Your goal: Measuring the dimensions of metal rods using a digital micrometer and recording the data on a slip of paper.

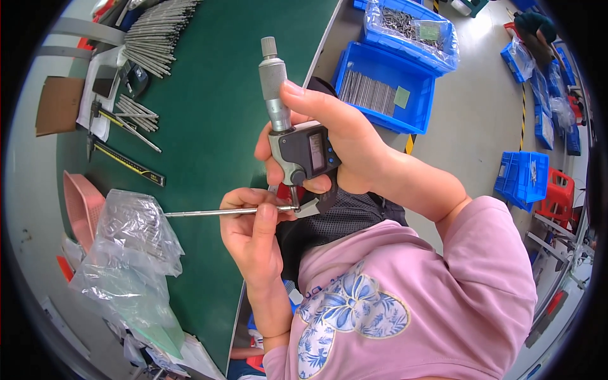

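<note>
Head view shows the right hand wrapped around a grey digital micrometer with a dark display body, held above the green counter. Left hand pinches a thin silver metal rod, its tip resting between the micrometer's measuring faces. A crumpled clear plastic bag lies on the counter just beside the left hand.

shiny metal rod, matt green mat

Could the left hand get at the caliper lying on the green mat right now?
Probably not: the left hand is pinching the thin metal rod in the micrometer. The caliper lies unobstructed on the green mat.
</note>
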Demonstrator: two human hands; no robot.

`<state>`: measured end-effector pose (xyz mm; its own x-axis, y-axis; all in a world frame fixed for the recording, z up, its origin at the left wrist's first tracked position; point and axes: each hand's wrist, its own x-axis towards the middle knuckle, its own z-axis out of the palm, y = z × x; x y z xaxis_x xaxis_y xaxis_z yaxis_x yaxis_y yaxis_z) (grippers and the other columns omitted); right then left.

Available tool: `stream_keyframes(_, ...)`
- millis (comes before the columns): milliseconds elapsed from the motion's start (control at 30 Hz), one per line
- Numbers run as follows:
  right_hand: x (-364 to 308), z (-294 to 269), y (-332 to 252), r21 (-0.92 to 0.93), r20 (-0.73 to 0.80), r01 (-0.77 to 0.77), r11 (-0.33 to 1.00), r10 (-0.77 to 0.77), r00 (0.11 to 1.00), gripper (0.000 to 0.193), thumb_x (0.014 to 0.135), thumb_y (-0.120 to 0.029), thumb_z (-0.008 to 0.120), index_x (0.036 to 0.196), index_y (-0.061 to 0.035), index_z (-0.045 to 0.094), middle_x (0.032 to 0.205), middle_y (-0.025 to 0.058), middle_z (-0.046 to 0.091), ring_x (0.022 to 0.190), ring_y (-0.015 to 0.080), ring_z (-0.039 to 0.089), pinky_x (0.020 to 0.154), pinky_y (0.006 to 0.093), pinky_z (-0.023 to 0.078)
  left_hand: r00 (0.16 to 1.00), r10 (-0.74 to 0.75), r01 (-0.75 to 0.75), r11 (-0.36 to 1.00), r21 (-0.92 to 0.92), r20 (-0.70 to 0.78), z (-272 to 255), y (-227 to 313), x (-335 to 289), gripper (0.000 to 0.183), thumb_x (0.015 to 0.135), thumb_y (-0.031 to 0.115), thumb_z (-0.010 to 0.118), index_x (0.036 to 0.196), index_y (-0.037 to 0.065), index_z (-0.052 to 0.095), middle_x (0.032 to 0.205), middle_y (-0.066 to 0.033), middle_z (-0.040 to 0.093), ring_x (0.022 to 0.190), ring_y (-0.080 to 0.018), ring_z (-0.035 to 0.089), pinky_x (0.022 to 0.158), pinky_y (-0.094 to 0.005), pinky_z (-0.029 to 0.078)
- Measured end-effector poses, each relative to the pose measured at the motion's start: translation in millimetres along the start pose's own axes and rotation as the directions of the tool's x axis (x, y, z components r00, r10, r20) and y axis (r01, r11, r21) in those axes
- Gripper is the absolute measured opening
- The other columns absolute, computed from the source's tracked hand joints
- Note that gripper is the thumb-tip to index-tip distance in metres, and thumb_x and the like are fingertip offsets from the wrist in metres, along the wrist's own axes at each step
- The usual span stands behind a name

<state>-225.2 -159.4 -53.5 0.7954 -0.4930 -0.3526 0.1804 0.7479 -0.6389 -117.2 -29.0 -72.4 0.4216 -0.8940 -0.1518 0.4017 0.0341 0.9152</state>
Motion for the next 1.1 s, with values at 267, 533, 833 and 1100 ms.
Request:
stream_keyframes(267,-0.2,-0.1,-1.0,0.109,-0.009,-0.029,0.994,0.030,1.000,0.056,0.084,-0.050,0.033,0.081,0.0008,0.055,0.066,0.0175,0.058,0.037,0.0142,0.044,0.031,0.0210,0.031,0.998,-0.045,0.046,0.998,-0.043,0.041,1.6,4.7,-0.3,0.021,0.079,0.006,0.056,0.093,-0.001,0.041,0.083,-0.0142,0.053,0.069,-0.0174,0.055,0.059,-0.0280,0.051)
stream_keyframes(533,-2.0,-2.2,-2.3,0.131,0.020,-0.085,0.988,0.083,0.996,0.055,0.077,-0.052,0.043,0.078,0.0013,0.055,0.062,0.0122,0.058,0.040,0.0134,0.046,0.035,0.0226,0.032,0.996,-0.018,0.024,0.997,-0.067,0.084,1.0,4.7,1.6,0.024,0.077,0.005,0.056,0.094,-0.002,0.040,0.086,-0.0166,0.053,0.070,-0.0185,0.056,0.062,-0.0288,0.051)
stream_keyframes(833,-3.7,2.4,-2.6,0.013,-0.049,-0.028,1.000,0.028,0.998,0.058,0.078,-0.053,0.039,0.076,0.0020,0.057,0.061,0.0130,0.058,0.034,0.0118,0.039,0.032,0.0211,0.029,0.998,-0.066,0.066,0.998,0.025,0.016,4.3,5.5,-5.2,0.026,0.078,0.008,0.056,0.096,-0.003,0.041,0.086,-0.0153,0.054,0.072,-0.0175,0.056,0.065,-0.0287,0.051)
stream_keyframes(1100,-2.0,0.4,-1.9,-0.040,0.001,0.006,0.999,-0.006,1.000,0.059,0.083,-0.052,0.033,0.079,0.0020,0.056,0.063,0.0145,0.058,0.034,0.0127,0.040,0.032,0.0213,0.030,0.999,-0.048,0.049,0.999,-0.014,0.024,1.2,2.0,-1.6,0.021,0.079,0.005,0.055,0.095,-0.001,0.043,0.086,-0.0139,0.053,0.072,-0.0168,0.056,0.063,-0.0289,0.051)
